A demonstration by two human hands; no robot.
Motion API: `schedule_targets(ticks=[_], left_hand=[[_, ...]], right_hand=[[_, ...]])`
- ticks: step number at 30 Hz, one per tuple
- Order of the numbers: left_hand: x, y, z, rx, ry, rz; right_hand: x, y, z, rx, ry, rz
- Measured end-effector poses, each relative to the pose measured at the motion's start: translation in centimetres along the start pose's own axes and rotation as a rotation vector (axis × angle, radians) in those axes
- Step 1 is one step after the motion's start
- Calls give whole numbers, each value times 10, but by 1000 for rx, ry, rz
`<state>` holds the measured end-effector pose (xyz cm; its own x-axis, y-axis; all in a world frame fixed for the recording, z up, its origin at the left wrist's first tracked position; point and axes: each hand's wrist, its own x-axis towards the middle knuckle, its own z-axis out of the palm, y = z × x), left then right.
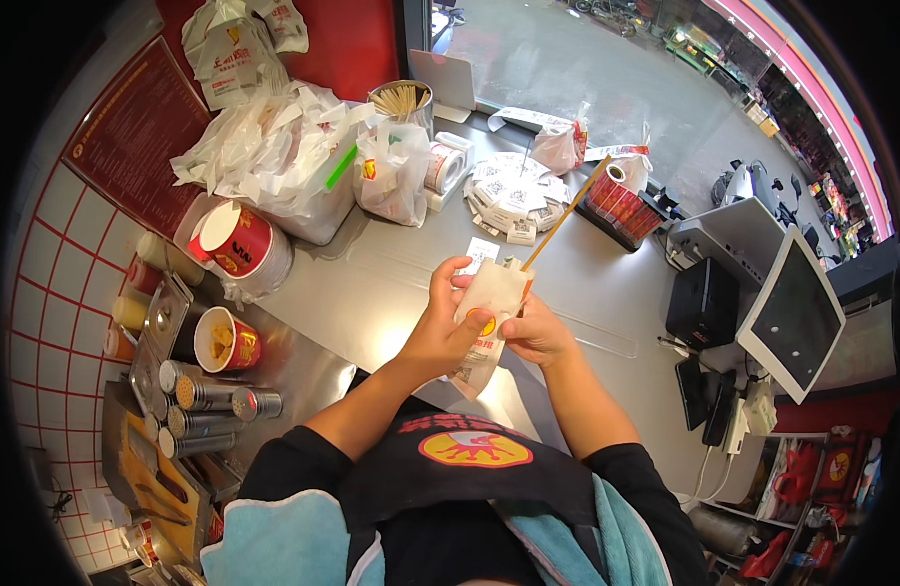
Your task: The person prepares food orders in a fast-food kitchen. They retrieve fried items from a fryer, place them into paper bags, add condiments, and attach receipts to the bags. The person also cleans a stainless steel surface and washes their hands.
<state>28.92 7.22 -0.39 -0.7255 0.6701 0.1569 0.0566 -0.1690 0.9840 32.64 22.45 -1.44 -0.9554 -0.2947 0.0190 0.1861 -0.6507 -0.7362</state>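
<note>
My left hand (446,322) grips a printed paper food bag (494,293) from its left side, thumb across the front. On the right side of the bag, my right hand (539,331) pinches its edge. A long thin wooden skewer (567,212) sticks up from the bag's top right, slanting away. What the bag holds is mostly hidden. Just beyond my hands a small printed slip (479,255) lies on the steel counter (325,275).
Plastic bags (274,154), a tub of sticks (400,99) and a spiked pile of slips (519,190) stand at the back. A paper cup of fried pieces (227,338) and metal shakers (201,392) are left; a screen (792,315) is right.
</note>
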Motion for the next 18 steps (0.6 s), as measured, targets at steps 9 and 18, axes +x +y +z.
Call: schedule_targets(ticks=[9, 18], left_hand=[[121, -8, -112, 264, 478, 221], [146, -44, -154, 886, 448, 79]], right_hand=[[71, -62, -16, -431, 405, -229], [186, -114, 9, -249, 475, -376]])
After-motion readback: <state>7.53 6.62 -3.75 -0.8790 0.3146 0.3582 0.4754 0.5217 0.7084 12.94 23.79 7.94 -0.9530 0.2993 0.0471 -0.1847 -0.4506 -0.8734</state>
